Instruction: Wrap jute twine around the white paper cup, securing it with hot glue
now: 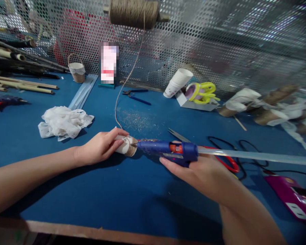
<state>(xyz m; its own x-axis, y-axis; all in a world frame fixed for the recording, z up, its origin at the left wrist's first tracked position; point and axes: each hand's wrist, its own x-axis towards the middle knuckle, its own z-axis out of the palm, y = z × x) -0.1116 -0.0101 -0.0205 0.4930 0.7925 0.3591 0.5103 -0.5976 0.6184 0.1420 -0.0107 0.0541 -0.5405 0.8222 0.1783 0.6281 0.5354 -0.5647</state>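
Note:
My left hand (102, 146) is closed around a white paper cup (121, 147) lying on its side on the blue table. Brown twine (131, 149) is wrapped about the cup's right end, and a strand runs from it up to a large twine spool (134, 13). In my right hand (193, 173) is a blue hot glue gun (165, 149), its nozzle at the twine-wrapped end of the cup. A long clear glue stick (244, 156) sticks out of the gun's back. The fingers around its handle are partly hidden.
Scissors with red handles (231, 163) and black cords lie beyond my right hand, near a purple power strip (288, 195). Farther back are pliers (137, 97), stacked paper cups (178, 81) and a small basket (77, 71). Crumpled white material (65, 122) lies left.

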